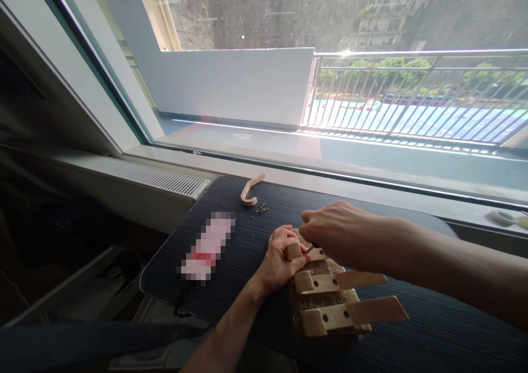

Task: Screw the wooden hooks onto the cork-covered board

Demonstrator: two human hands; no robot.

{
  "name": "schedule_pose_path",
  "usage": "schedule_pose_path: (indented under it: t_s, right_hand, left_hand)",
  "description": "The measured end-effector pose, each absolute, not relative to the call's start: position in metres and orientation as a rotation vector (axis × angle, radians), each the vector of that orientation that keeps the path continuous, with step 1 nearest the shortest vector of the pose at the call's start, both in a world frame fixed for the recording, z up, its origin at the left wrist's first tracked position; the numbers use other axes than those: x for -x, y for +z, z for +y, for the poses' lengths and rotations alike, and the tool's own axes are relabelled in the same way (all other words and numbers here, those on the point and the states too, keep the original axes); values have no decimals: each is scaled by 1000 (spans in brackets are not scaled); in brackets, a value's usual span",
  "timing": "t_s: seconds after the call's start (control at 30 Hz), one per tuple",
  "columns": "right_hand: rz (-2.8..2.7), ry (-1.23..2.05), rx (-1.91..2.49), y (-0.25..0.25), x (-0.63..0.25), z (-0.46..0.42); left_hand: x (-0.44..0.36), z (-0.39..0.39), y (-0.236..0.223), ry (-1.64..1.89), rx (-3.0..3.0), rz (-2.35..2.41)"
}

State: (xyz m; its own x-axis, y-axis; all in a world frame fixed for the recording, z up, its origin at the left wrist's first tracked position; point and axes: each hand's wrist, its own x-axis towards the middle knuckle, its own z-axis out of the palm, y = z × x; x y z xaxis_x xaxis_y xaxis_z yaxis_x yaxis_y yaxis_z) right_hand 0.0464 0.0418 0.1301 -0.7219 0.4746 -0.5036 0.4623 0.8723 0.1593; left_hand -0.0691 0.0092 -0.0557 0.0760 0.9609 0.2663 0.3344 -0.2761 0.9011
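A rough, bark-like block lies on the dark table with several pale wooden hooks across it. My left hand is closed around the curved end of the farthest wooden hook, pressing it against the block. Just above that hook, my right hand makes a fist; a thin screwdriver shaft comes out below it, its handle hidden by my fingers. Nearer to me, the middle hook and the nearest hook lie across the block, each showing two dark holes or screw heads.
A loose wooden hook lies at the back of the table, with several small screws beside it. A blurred pink-and-white item lies to the left. Behind the table run a window sill and a large window.
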Motion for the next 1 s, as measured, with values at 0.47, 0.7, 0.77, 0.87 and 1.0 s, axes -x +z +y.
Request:
schedule_pose_path:
  t_s: [0.47, 0.7, 0.77, 0.87, 1.0]
  right_hand:
    - [2542, 23, -760, 126, -47, 45]
    - [2650, -39, -571, 120, -55, 50]
    - [2705, -63, -571, 111, -57, 53]
    - [2706, -59, -644, 105, -58, 55]
    - [2647, -14, -764, 114, -55, 53]
  left_hand:
    - [69, 9, -58, 1203, -1698, 1305]
    - [69, 10, -59, 1210, -1701, 1297]
    - [68, 11, -58, 1213, -1695, 1298]
    - [68, 11, -58, 1215, -1692, 1301]
    - [68, 11, -59, 1214, -1693, 1302]
